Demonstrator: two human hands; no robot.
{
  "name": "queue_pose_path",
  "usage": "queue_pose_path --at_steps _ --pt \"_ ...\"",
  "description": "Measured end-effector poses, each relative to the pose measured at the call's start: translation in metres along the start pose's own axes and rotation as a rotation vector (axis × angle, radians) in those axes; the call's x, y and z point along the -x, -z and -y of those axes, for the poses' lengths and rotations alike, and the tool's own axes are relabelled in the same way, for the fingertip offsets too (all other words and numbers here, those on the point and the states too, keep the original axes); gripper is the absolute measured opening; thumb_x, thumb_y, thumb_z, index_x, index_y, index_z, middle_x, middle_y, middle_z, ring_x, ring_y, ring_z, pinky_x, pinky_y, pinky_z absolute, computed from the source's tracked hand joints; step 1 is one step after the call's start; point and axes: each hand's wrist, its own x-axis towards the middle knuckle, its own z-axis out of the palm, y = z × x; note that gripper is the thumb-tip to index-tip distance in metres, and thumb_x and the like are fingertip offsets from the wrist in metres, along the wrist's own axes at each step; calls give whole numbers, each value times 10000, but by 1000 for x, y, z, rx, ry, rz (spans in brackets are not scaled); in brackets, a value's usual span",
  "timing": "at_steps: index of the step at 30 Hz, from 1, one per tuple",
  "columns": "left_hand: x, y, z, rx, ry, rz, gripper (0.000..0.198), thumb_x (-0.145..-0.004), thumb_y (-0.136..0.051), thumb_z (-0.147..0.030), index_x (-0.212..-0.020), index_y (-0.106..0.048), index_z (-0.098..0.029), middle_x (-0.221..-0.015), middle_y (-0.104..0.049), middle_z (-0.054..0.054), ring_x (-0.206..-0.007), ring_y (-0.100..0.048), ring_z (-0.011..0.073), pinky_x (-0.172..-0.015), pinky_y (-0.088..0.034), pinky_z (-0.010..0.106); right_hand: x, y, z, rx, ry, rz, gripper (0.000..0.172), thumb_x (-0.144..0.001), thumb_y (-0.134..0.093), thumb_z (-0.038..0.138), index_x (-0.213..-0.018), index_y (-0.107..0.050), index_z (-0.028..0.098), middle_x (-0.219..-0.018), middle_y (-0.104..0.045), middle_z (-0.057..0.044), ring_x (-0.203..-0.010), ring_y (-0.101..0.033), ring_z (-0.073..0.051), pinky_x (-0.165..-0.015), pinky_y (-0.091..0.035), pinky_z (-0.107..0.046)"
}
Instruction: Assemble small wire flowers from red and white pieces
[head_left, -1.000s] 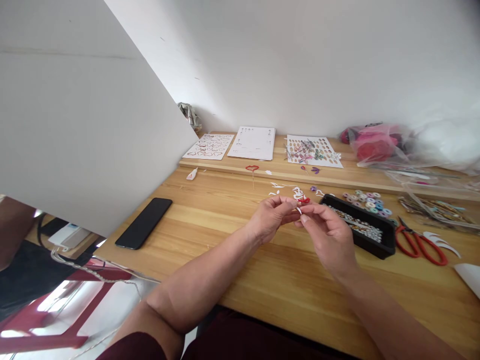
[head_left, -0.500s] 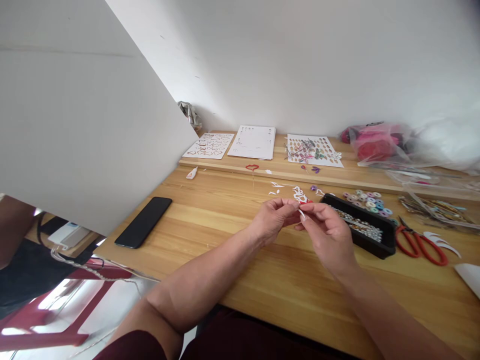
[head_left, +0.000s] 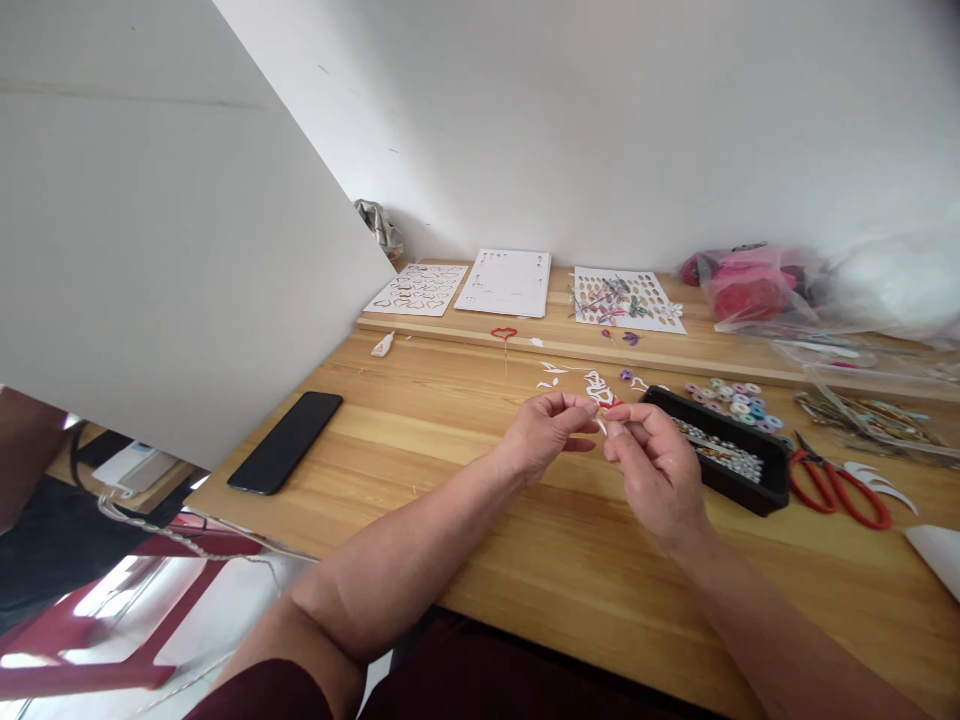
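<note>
My left hand point(head_left: 551, 430) and my right hand point(head_left: 656, 455) meet over the table, left of the black tray. Both are closed in a pinch on a small red and white piece point(head_left: 611, 404), largely covered by the fingers; its exact kind I cannot make out. A thin white tip pokes out between the two hands. White paper cutouts point(head_left: 555, 369) lie on the wood just beyond my fingertips. The black tray point(head_left: 765, 500) holds silvery and gold beads. Against the ledge stands a red wire shape point(head_left: 504, 332) with a thin stem.
Thread bobbins point(head_left: 739, 405) cluster behind the tray. Red-handled scissors point(head_left: 844, 490) lie at its right. A black phone point(head_left: 286, 443) and a small glue tube point(head_left: 383, 345) are on the left. Printed sheets point(head_left: 506, 283) and plastic bags point(head_left: 780, 290) occupy the raised ledge point(head_left: 442, 325).
The fingers of my right hand have curled in closer around the small piece, and the red part shows a little more. My left hand stays nearly in place.
</note>
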Motion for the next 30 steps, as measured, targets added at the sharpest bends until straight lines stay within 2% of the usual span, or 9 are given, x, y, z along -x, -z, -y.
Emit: queue_pose_path --at_steps 2,4,8,12,19,25,30 --pt "0 0 -3 -122 -49 -46 354 -690 -794 -445 -776 -628 -145 -761 -602 -3 -696 -561 98 -608 -425 226 1 1 3 45 -10 -10 122 -947 -564 334 -1006 -582 229 -566 -431 68 -505 -370 -107 -492 -300 -259" --pt "0 1 -4 -229 -125 -74 315 -722 -764 -423 -763 -631 -141 -715 -587 -13 -632 -503 73 -578 -374 215 2 2 5 127 -8 -27 138 -938 -580 339 -1020 -588 228 -521 -369 88 -470 -291 -99 -468 -245 -261" --pt "-3 4 -4 -434 -267 -89 241 -754 -723 -354 -781 -652 -126 -723 -620 2 -594 -453 67 -570 -358 224 1 4 11 265 3 -42 193 -912 -605 333 -1066 -607 218 -492 -350 99 -453 -285 -93 -473 -258 -260" --pt "-5 6 -4 -574 -328 -65 210 -771 -697 -338 -789 -664 -132 -706 -624 2 -568 -430 72 -531 -326 224 -4 7 13 328 -23 -66 247 -890 -616 333 -1098 -652 204 -472 -321 102 -443 -284 -93 -468 -250 -257" --pt "-3 9 -8 -659 -297 -23 218 -772 -698 -348 -776 -668 -133 -677 -609 -3 -576 -431 82 -536 -324 231 -12 16 3 335 -54 -37 230 -857 -646 383 -892 -710 164 -492 -396 67 -464 -313 -88 -466 -215 -253" --pt "0 12 -13 -681 -271 34 259 -811 -662 -372 -856 -697 -119 -700 -622 10 -594 -447 92 -557 -335 236 -15 20 5 309 -118 -25 249 -842 -647 395 -843 -698 151 -495 -393 64 -470 -295 -86 -462 -213 -250" --pt "3 9 -15 -645 -248 36 230 -803 -670 -346 -838 -705 -122 -725 -658 24 -626 -515 104 -594 -377 234 -15 18 9 287 -149 -26 216 -827 -639 367 -814 -677 154 -493 -411 60 -458 -300 -85 -449 -222 -245"
